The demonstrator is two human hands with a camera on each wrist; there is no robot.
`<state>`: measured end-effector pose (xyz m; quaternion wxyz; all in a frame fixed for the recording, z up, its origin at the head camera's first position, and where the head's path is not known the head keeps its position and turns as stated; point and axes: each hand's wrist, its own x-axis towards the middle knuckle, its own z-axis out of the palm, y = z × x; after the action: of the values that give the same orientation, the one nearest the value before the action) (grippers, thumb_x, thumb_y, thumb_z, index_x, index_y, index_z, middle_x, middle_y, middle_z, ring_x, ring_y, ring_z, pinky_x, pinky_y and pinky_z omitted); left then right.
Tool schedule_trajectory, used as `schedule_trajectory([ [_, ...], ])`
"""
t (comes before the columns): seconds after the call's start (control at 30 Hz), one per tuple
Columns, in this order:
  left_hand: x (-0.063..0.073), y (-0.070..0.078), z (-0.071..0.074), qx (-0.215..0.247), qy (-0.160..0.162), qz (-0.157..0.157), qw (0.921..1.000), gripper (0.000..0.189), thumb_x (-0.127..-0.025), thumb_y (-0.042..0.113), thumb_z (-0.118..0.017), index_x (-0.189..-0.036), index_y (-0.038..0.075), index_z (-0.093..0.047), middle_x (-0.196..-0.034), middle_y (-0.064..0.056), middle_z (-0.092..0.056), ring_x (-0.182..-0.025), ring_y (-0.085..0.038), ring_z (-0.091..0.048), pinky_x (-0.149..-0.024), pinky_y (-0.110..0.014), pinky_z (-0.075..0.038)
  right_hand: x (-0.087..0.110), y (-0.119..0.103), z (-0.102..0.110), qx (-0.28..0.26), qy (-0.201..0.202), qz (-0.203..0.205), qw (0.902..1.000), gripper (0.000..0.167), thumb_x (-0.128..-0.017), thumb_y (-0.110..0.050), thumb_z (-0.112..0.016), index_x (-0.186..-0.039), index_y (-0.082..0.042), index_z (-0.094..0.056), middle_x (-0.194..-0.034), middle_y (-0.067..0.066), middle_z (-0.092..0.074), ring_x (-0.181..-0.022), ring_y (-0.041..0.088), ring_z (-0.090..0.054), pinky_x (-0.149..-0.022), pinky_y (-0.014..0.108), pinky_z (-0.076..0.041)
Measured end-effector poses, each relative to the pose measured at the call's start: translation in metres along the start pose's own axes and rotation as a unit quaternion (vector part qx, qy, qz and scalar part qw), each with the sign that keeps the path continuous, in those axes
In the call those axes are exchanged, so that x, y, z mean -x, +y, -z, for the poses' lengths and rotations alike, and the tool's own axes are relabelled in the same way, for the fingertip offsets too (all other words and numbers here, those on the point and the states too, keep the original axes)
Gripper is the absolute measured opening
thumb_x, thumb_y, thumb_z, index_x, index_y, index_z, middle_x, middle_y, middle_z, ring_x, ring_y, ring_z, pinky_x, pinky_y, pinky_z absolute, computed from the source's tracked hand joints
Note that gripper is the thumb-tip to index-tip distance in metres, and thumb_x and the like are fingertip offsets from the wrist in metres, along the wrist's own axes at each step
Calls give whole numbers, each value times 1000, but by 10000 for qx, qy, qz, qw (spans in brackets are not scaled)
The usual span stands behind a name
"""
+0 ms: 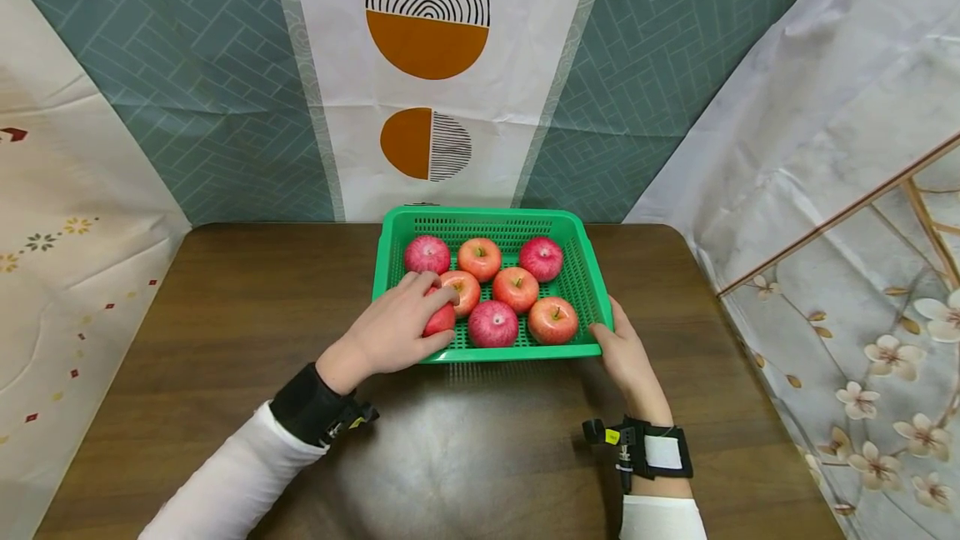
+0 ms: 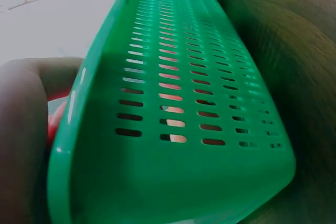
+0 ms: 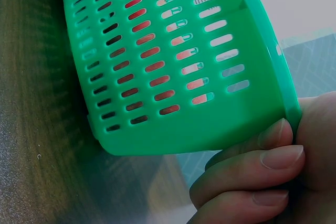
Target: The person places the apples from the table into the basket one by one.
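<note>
A green slotted plastic basket (image 1: 585, 273) stands on the table, holding several round fruits. Some are orange-red apples (image 1: 552, 321); others are darker pink and streaked, with a pale spot on top (image 1: 492, 324). My left hand (image 1: 397, 325) reaches over the basket's front left corner and grips a red apple (image 1: 439, 321), mostly covered by the fingers. From the left wrist, only a sliver of that apple shows past the basket rim (image 2: 79, 93). My right hand (image 1: 628, 357) holds the basket's front right corner, thumb at the rim and fingers curled outside the wall (image 3: 252, 177).
The brown wooden table (image 1: 262, 298) extends left, right and in front of the basket. Behind it hangs a patterned cloth (image 1: 450, 198) close to the basket's back rim. More cloths flank the table, including a flowered one (image 1: 862, 357) on the right.
</note>
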<state>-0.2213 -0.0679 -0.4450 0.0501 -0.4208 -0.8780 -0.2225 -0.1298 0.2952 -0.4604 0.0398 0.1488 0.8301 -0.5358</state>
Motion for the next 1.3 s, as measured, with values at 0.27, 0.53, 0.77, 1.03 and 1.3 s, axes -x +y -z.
schedule_trajectory([
  [0.27,-3,-1,-5,-237,-398,231,9987,29,-93,29,-65,-118,15,-69,-109,-9,-58,-98,-26,-54,-71,-37,-48,0,0,2,88,10,-8,10000,68,-112,-20,-43,-173,-12,-12,-168,19,-31,-144,37,-34,-119,62,-26],
  [0.53,-9,1,-3,-218,-941,367,9946,16,-93,24,-65,-108,18,-67,-100,-7,-51,-98,-26,-51,-68,-37,-46,0,-1,2,87,12,18,10000,68,-112,-20,-42,-172,-11,-12,-168,20,-31,-144,38,-34,-119,63,-26],
  [0.77,-13,4,1,-112,-1439,619,9876,18,-94,21,-62,-110,18,-68,-99,-8,-51,-100,-28,-51,-74,-41,-48,-1,2,1,159,52,-6,9999,69,-112,-21,-43,-172,-11,-12,-167,20,-31,-143,39,-35,-119,64,-26],
  [1.03,-15,5,3,-59,-1796,896,9796,21,-97,27,-63,-116,22,-70,-104,-11,-52,-104,-29,-51,-79,-44,-49,-2,5,-1,209,53,-90,9997,68,-111,-22,-44,-172,-14,-15,-161,20,-37,-139,39,-37,-117,63,-28],
  [1.3,-21,10,6,-221,-2201,985,9702,19,-97,30,-60,-113,23,-66,-99,-9,-54,-102,-31,-53,-85,-47,-47,-1,3,1,218,65,-146,9996,70,-111,-23,-44,-173,-13,-12,-166,20,-33,-142,39,-35,-119,64,-26],
])
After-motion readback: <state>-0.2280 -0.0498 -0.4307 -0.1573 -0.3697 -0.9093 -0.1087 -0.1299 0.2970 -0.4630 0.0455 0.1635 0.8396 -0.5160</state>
